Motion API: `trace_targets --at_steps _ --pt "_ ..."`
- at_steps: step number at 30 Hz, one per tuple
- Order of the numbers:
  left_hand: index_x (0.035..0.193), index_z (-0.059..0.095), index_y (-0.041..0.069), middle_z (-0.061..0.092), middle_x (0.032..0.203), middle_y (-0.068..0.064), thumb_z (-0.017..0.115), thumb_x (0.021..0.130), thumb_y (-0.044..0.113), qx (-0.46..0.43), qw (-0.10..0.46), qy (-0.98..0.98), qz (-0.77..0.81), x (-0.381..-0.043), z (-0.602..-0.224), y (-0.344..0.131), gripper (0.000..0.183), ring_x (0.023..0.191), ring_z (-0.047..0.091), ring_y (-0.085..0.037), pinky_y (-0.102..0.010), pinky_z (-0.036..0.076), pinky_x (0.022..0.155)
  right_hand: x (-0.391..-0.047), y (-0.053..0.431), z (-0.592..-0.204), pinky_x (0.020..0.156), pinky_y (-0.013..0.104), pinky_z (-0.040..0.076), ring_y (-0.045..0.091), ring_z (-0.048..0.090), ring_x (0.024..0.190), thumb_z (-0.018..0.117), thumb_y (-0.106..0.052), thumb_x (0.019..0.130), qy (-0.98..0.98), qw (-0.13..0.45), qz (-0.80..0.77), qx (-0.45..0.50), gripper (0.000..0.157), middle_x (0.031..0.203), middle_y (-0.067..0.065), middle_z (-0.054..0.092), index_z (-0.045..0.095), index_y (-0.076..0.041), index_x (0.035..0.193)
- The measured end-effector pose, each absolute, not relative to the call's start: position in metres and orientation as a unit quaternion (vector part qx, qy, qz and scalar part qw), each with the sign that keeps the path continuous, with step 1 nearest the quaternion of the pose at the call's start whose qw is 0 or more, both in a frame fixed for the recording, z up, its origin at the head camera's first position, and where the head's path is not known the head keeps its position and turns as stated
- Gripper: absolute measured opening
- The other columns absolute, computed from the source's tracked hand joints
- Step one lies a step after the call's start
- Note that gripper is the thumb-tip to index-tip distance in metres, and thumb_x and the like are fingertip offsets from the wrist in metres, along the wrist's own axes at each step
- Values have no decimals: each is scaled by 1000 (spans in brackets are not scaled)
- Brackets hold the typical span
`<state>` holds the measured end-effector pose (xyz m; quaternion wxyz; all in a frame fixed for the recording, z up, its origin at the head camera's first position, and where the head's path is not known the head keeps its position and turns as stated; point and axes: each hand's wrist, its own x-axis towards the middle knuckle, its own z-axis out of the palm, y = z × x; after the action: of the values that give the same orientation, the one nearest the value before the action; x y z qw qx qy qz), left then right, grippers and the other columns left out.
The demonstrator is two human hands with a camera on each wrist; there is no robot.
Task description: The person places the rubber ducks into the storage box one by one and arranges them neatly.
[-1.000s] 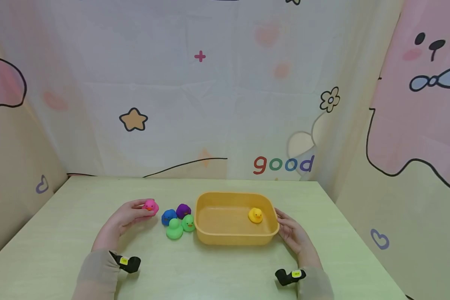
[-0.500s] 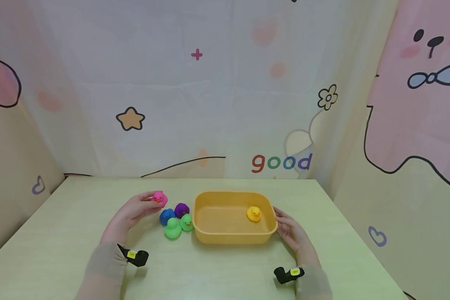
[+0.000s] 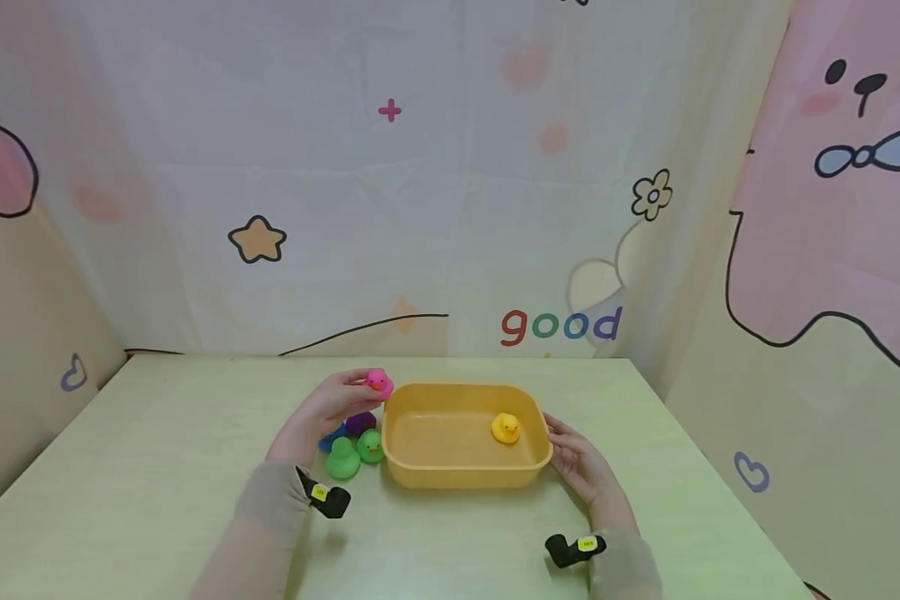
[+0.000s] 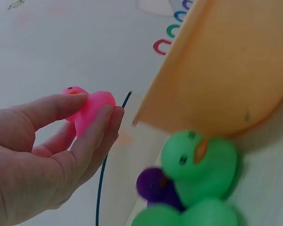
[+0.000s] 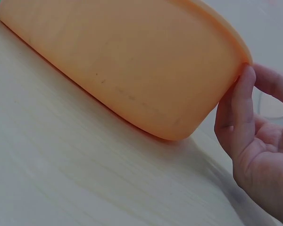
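Note:
My left hand [image 3: 339,402] holds a pink rubber duck [image 3: 378,383] between thumb and fingers. It is raised near the far left corner of a yellow-orange plastic tub [image 3: 465,477]. In the left wrist view, the pink duck [image 4: 95,110] is apart from the tub. Inside the tub, towards its right end, sits a yellow rubber duck [image 3: 506,428]. My right hand [image 3: 579,463] touches the tub's right end at the rim with its fingertips; in the right wrist view these fingers [image 5: 244,101] stay outside the wall.
Left of the tub cluster several rubber ducks: a green duck [image 3: 342,459], another green duck [image 3: 371,447], a purple duck [image 3: 362,423] and a blue duck [image 3: 332,438], partly hidden by my left arm. A printed cloth [image 3: 450,250] hangs behind the pale table [image 3: 435,542].
My left hand has carried the pink duck right and upward, from left of the duck cluster to the tub's far left corner. My right hand has stayed at the tub's end.

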<state>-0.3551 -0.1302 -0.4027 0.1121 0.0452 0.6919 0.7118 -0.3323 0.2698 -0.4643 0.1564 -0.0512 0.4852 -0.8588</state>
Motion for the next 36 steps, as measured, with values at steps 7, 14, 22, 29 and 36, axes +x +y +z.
trace_targets --at_steps 7,14,22,29,36 --pt "141 43 -9 55 131 -25 59 92 -4 39 116 694 710 -359 -401 -88 52 92 66 -13 -30 54 93 -333 271 -466 79 16 55 8 67 92 31 4 103 468 169 -865 -63 39 115 0 67 62 -16 114" --pt "137 49 -7 55 130 -24 60 90 -6 21 134 695 706 -357 -400 -47 48 111 63 -35 -39 51 98 -332 271 -467 79 16 55 8 67 92 32 5 102 472 159 -865 -66 37 116 1 67 60 -15 116" --pt "134 52 -7 58 124 -23 62 89 -6 20 146 692 707 -358 -410 -12 46 103 65 -32 -41 51 98 -331 268 -466 81 16 55 6 65 93 34 4 101 499 157 -851 -44 57 116 -1 64 11 4 154" --pt "135 51 -7 58 122 -22 61 88 -8 9 154 686 712 -364 -415 8 48 94 64 -26 -39 53 96 -335 268 -467 82 16 55 5 65 94 37 2 102 511 145 -847 -19 58 116 -4 65 12 1 155" --pt "136 50 -7 59 121 -21 59 90 -7 -7 163 696 700 -366 -417 21 47 93 63 -24 -40 51 100 -331 268 -459 81 17 55 7 66 93 35 4 101 497 160 -852 -36 59 116 -1 65 9 3 154"
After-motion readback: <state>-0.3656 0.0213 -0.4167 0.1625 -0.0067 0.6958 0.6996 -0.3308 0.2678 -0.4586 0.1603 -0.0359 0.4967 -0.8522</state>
